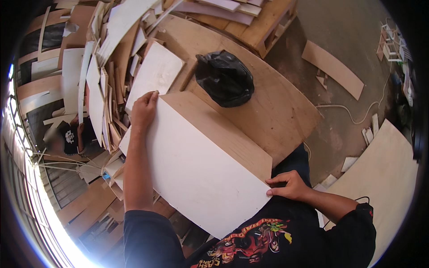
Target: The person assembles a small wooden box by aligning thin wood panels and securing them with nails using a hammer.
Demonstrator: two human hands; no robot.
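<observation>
There's 1 L hand point(145, 109) & 1 R hand point(289, 185), 1 lg. white panel point(205, 165), 1 blk. bag point(225, 80), 1 tabletop point(290, 118), 1 pallet point(268, 32), 1 other person point(70, 139), 1 brown floor strip point(333, 69), w/ piled offcuts point(94, 96) too many to count.

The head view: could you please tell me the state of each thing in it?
White panel: held at two corners
Left hand: gripping its far corner
Right hand: pinching its right corner
Brown panel: angled against its edge
Black bag: crumpled, on the table
Long board: lying on the floor
Scrap pile: loosely heaped
</observation>
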